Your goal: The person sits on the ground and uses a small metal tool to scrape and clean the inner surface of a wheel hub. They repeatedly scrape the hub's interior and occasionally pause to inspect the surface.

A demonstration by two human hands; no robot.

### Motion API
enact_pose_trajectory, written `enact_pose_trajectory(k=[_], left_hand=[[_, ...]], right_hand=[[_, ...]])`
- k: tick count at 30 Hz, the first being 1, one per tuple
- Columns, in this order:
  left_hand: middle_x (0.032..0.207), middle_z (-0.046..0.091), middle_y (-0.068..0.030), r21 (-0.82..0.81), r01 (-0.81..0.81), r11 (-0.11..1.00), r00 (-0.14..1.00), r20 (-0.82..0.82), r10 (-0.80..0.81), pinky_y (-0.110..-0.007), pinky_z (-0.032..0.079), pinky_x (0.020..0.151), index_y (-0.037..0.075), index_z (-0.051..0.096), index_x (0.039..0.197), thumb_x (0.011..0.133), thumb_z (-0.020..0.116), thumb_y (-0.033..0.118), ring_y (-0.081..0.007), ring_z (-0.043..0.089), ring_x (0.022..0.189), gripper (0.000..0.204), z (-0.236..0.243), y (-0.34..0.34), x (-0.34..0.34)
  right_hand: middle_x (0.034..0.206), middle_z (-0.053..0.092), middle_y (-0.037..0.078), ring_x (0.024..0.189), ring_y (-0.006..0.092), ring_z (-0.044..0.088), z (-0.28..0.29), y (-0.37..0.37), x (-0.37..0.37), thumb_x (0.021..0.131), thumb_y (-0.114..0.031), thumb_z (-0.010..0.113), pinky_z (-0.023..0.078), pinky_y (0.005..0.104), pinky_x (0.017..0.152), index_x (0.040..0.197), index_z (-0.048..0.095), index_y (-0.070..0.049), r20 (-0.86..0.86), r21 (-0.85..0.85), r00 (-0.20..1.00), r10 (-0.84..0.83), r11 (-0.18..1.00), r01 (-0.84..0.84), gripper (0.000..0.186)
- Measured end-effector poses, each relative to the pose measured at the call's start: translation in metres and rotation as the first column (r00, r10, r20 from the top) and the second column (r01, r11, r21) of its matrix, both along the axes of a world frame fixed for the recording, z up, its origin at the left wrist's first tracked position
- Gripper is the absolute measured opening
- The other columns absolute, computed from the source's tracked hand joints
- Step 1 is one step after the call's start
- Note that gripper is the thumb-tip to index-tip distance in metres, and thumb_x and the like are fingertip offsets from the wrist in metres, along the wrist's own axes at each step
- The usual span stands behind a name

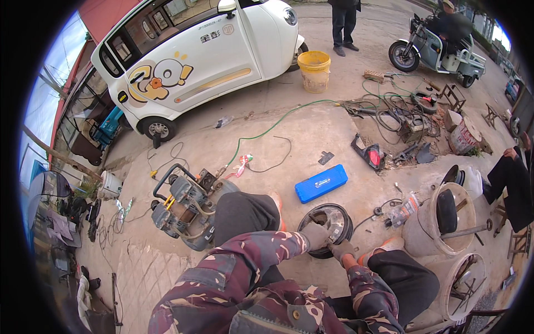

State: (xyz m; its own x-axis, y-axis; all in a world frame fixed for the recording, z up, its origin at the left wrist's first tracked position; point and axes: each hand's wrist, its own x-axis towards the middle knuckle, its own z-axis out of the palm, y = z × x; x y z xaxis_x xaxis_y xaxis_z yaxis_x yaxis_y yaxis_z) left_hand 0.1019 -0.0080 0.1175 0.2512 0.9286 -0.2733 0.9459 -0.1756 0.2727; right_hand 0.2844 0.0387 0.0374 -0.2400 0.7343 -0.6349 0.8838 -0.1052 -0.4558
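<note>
Wheel (336,218), head view: below and right of the frame's centre, on the concrete ground (267,158), between the two dark-trousered knees (247,214).
Wheel's look: round, with a dark, deep outer edge and a dull silver-grey face that catches the light.
Left hand (316,236): looks grey-gloved, laid over the lower left of the wheel, fingers bent; whether it grips, I cannot tell.
Right hand (341,249): at the wheel's lower right edge, fingers curled in; what, if anything, they pinch is too small to make out.
Hidden: the wheel's lower left face, under the left hand; its underside; most fingertips.
Cut off: the camouflage jacket (278,306), at the lower edge.
Facing: wheel face up toward the camera; being round, it shows no long axis.
Blue case (321,183): just above the wheel, long side rising slightly rightward.
Compressor (186,206): left of the left knee.
Large bucket (414,228): right of the wheel, black piece inside.
</note>
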Motion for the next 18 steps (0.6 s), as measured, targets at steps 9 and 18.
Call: enact_pose_trajectory(k=[9,18], left_hand=[[0.094,0.074,-0.0246,-0.612,-0.413,0.674,0.730,0.220,0.647,-0.046,0.058,0.083,0.002,0.076,0.104,0.101,0.052,0.048,-0.0366,0.074,0.093,0.052,-0.046,0.026,-0.007],[0.091,0.075,-0.0173,0.097,-0.190,0.977,0.976,0.130,0.176,-0.049,0.057,0.074,0.009,0.072,0.110,0.092,0.067,0.037,-0.0338,0.074,0.085,0.034,-0.015,0.005,-0.004]], right_hand=[[0.125,0.068,0.030,0.121,0.0406,0.066,0.005,-0.006,-0.002,0.078,-0.056,0.075,0.053,0.0458,0.101,0.124,0.069,0.003,0.023,-0.021,0.999,0.033,0.999,-0.033,0.075],[0.129,0.066,0.030,0.122,0.0412,0.065,-0.015,-0.001,0.004,0.078,-0.054,0.075,0.052,0.0460,0.103,0.128,0.065,0.005,-0.065,-0.054,0.998,0.012,0.998,-0.016,0.078]])
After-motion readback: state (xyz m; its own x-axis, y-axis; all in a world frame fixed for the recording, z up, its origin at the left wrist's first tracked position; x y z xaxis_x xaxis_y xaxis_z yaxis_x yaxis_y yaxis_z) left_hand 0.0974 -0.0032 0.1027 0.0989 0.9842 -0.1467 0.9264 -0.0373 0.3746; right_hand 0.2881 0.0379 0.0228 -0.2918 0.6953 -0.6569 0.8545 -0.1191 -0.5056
